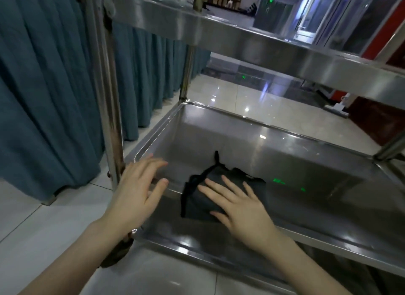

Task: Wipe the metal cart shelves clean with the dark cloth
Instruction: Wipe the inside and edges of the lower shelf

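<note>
The dark cloth [203, 201] lies folded on the lower shelf [252, 150] of the metal cart, near its front rim. My right hand [238, 203] lies flat on top of the cloth with fingers spread and straight. My left hand [137, 187] hovers over the shelf's front left corner, fingers straight and slightly blurred, holding nothing. The upper shelf [230, 35] runs across the top of the view.
A cart post [109, 119] with rust marks stands just left of my left hand. Teal curtains [43, 86] hang at the left. A second post [186, 75] rises at the back left corner. Glossy tiled floor [252, 101] lies beyond the cart.
</note>
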The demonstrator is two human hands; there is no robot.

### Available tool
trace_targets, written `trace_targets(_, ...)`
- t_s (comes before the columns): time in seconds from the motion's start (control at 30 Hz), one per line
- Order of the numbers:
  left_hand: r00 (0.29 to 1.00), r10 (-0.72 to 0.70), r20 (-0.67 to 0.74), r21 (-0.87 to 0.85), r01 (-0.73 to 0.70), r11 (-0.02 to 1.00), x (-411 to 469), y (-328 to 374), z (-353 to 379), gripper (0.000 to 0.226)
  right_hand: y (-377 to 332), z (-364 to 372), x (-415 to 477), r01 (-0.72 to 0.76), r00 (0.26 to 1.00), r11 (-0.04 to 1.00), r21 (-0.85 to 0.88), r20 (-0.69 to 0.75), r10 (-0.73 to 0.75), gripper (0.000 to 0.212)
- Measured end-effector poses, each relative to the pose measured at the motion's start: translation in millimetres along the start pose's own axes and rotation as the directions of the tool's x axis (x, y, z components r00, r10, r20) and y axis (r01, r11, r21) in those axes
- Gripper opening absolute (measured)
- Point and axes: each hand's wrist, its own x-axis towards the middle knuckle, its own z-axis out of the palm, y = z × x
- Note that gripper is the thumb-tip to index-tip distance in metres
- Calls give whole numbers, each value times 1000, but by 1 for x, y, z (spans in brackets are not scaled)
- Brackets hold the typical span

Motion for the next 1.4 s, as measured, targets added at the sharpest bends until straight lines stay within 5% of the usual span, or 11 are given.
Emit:
trace_targets(0.2,994,58,93,86,-66,994,56,38,39,39,45,-11,-52,-184,973,980,69,152,172,56)
trace_targets(0.33,994,-63,89,2,63,998,74,35,48,43,32,2,23,-204,973,956,210,151,175,58)
trace_targets(0.57,987,4,163,124,-25,992,72,32,51,56,78,19,165,-475,878,842,255,207,433,59)
trace_targets(0.8,977,10,212,150,-42,988,73,34,51,58,54,10,39,-239,963,946,217,181,202,55)
trace_targets(0.9,963,40,267,201,-96,975,69,36,50,69,55,5,-28,-248,961,941,231,183,208,56)
trace_targets(1.03,946,43,320,242,-126,962,71,37,51,63,83,3,15,-410,903,893,184,220,369,54)
trace_targets(1.23,945,40,326,235,-122,964,72,31,57,49,131,17,114,-706,707,680,198,242,664,61)
trace_targets(1.4,935,12,355,221,-96,970,74,33,54,41,100,8,63,-571,811,798,192,284,512,57)
